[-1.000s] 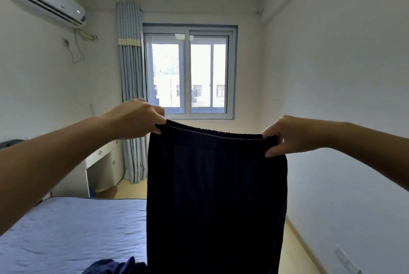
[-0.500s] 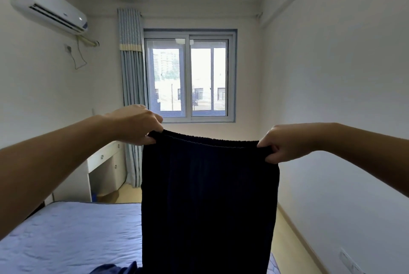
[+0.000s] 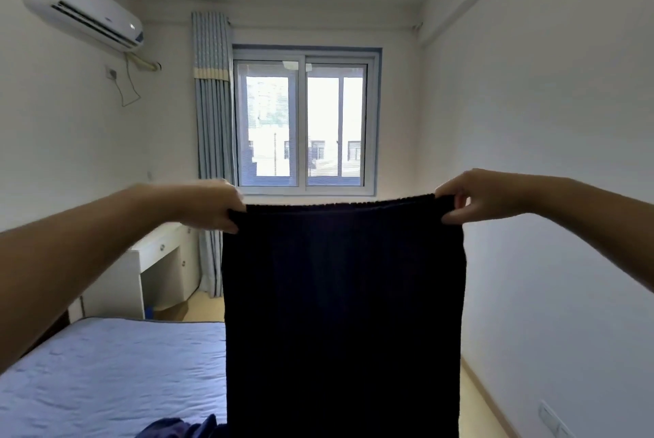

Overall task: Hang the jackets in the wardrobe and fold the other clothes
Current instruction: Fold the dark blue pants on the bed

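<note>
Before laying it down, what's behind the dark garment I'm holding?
Around the dark garment show the bed and window; the bed's right side and whatever lies there are covered.

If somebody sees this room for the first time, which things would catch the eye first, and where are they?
First comes the dark garment, held up and spread flat in the middle of the view. The left hand and the right hand grip its top edge at the two corners. Behind it the bright window stands in the far wall, and the blue bed lies at the lower left.
</note>
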{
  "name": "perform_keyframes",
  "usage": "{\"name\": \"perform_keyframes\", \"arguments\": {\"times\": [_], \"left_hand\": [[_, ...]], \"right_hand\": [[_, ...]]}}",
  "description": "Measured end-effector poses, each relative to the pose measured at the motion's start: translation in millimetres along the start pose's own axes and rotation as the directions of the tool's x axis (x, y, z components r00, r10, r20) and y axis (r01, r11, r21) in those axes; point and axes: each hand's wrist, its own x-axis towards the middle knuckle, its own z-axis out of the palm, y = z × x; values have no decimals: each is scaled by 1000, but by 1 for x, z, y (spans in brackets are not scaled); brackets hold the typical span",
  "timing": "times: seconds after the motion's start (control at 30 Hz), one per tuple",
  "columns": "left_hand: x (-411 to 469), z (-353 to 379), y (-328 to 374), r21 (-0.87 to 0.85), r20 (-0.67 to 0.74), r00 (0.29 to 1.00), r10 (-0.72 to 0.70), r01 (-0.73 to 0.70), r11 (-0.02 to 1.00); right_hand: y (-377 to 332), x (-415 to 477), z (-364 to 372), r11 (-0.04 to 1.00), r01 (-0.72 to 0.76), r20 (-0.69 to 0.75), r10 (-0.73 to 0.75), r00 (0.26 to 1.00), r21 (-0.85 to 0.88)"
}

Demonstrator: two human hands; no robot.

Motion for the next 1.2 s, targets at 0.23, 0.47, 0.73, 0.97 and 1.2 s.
{"name": "perform_keyframes", "arguments": {"times": [0.23, 0.47, 0.73, 0.97, 1.2], "left_hand": [[0, -21, 1, 3, -93, 995, -21, 22, 1000], [-6, -7, -15, -217, -121, 970, -210, 181, 959], [23, -7, 21, -636, -301, 927, -223, -21, 771], [35, 7, 21, -819, -162, 891, -425, 119, 562], [17, 22, 23, -849, -108, 972, -208, 18, 528]], "right_hand": [[14, 0, -4, 993, -45, -114, 57, 992, 105], [37, -10, 0, 965, -182, -203, 220, 954, 188], [-7, 19, 26, 835, -9, -223, 156, 962, 550], [-14, 37, 45, 680, -151, -76, 292, 954, 718], [-5, 29, 56, 789, -115, 90, 76, 993, 603]]}}
